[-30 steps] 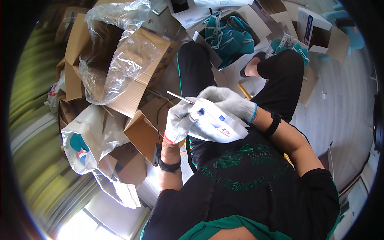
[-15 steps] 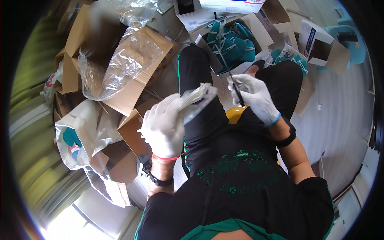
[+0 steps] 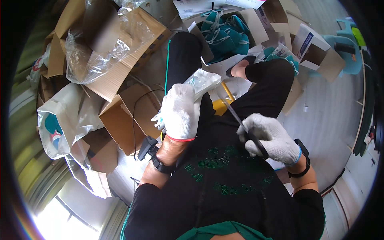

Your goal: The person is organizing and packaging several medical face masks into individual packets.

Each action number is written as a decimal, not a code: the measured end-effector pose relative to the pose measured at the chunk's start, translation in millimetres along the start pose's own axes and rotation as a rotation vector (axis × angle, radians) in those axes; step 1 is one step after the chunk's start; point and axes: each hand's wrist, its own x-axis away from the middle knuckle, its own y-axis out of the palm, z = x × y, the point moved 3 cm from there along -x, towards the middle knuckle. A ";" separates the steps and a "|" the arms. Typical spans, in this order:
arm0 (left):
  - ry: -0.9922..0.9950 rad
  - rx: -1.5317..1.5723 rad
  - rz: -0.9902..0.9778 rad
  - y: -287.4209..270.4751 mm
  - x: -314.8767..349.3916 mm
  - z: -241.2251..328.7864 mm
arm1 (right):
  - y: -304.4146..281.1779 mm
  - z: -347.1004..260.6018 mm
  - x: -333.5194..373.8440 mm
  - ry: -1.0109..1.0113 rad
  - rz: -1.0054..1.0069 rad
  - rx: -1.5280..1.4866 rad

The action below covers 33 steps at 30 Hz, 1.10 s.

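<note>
Both hands wear white knit gloves. Over my lap, my left hand [image 3: 181, 114] is closed on a clear plastic packet [image 3: 205, 82] with whitish contents; its free end points up and right. My right hand [image 3: 274, 140] grips a pair of scissors [image 3: 235, 113] by the black handle. Their slim blades slant up and left toward the packet, a small distance from it. Whether the blades are parted I cannot tell. Beyond my knees, an open box [image 3: 256, 26] holds teal cup-shaped masks [image 3: 226, 34] with white straps.
More teal masks [image 3: 290, 60] lie by my right knee, beside an open white box [image 3: 310, 46]. Large cardboard boxes [image 3: 124, 52] with crumpled clear plastic stand at left. A white bag [image 3: 64, 104] sits below them. A light-blue chair [image 3: 344, 52] is at far right.
My right hand has drawn lower, nearer my body, and the scissors now tilt left toward the packet. My left hand has shifted right. The whole view has moved slightly.
</note>
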 end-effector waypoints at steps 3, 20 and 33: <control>0.033 0.010 -0.018 5.1 4.8 7.6 | 6.0 -1.7 1.4 0.128 -0.054 -0.151; 0.034 0.238 -0.062 10.5 17.0 21.3 | 26.1 26.6 -30.2 0.073 0.137 -0.100; 0.147 0.233 -0.040 25.5 17.3 20.4 | 19.6 25.3 -55.8 0.112 0.177 -0.161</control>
